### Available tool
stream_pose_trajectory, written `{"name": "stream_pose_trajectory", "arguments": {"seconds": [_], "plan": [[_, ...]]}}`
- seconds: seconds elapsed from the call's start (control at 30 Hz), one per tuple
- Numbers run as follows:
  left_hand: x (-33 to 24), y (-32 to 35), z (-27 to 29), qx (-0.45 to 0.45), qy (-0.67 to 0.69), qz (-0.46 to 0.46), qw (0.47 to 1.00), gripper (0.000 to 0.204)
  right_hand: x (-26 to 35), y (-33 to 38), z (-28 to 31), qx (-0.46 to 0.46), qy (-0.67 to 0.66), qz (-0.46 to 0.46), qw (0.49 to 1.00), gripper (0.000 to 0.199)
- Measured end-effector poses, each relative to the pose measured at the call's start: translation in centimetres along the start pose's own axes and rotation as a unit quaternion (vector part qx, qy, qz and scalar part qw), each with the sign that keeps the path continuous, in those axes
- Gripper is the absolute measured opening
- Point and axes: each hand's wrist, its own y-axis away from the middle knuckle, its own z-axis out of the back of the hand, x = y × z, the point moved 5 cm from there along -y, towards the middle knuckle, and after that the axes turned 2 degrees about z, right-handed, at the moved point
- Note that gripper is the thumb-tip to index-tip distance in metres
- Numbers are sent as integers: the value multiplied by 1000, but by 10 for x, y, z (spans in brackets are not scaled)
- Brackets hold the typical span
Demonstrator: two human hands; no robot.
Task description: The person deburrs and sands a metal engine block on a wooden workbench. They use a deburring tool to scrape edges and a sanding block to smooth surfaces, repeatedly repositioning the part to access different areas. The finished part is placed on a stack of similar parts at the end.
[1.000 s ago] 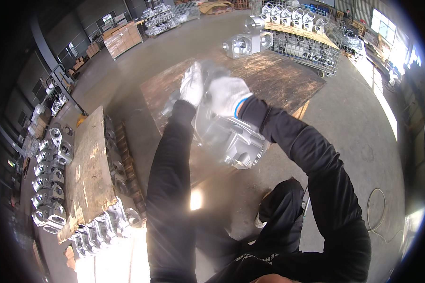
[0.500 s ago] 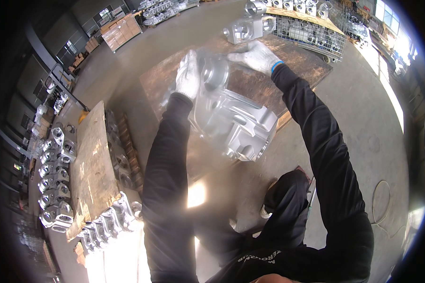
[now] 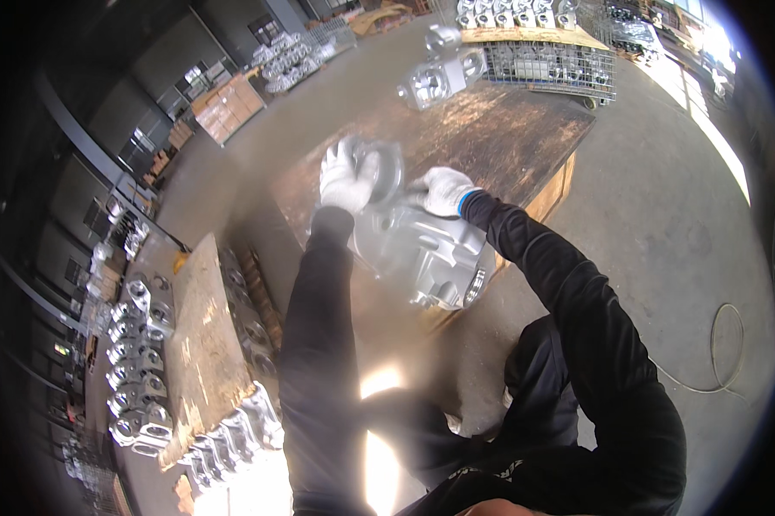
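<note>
A large grey cast-metal housing [image 3: 422,254] is held up in front of me, above the near end of a worn wooden table [image 3: 508,129]. My left hand [image 3: 344,176], in a white glove, grips its round flange at the far end. My right hand [image 3: 446,189], also in a white glove with a blue cuff, grips the housing's upper right side. Both black sleeves reach forward to it. Whether the housing rests on the table edge is unclear.
Another metal casting [image 3: 435,77] sits at the table's far end, before a wire crate [image 3: 547,56] of castings. On my left, rows of castings [image 3: 138,361] flank a wooden board [image 3: 202,335]. A cable [image 3: 723,353] lies on the concrete floor at right.
The housing has shifted in my grip and sits lower toward the table's near end. My right hand came back from a far reach to the housing's top beside my left hand.
</note>
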Motion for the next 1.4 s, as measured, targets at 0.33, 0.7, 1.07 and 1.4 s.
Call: {"name": "stream_pose_trajectory", "arguments": {"seconds": [0.33, 0.7, 1.07, 1.4], "plan": [[-26, 9, -9, -61, -89, -13, 994, 32, -74, 67, 4, -34, -242, -83, 966, 74], [-9, 29, 29, -85, 67, -92, 990, 19, -25, 83, -77, -29, -213, -10, 977, 52], [-5, 34, 27, -85, 178, -72, 978, 23, 4, 34, -52, -177, -16, 143, 974, 34], [2, 33, 21, -89, 177, -87, 976, 27, 7, 31, -62, -139, 47, 140, 979, 37]]}}
